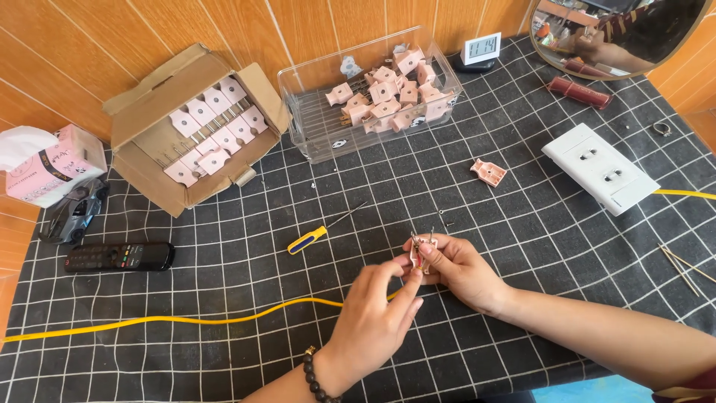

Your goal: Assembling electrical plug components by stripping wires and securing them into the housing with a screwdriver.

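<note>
My right hand (462,270) grips a small pink plug body (423,251) with two metal prongs sticking up, just above the black checked cloth. My left hand (373,317), wearing a dark bead bracelet, pinches at the same plug from the near side with thumb and forefinger. A yellow cable (171,319) runs from the left edge toward my hands. The screwdriver (317,233) with a blue and yellow handle lies a little left of the plug. A loose pink plug cover (488,172) lies farther back, and a tiny screw (446,219) sits between it and my hands.
A clear bin (313,119) of pink plugs and a cardboard box (142,160) of plug parts stand at the back. A white double socket (600,169), remote (119,257), tissue pack (52,164), toy car (74,213), small clock (480,48), mirror (619,33) and wooden sticks (682,265) surround them.
</note>
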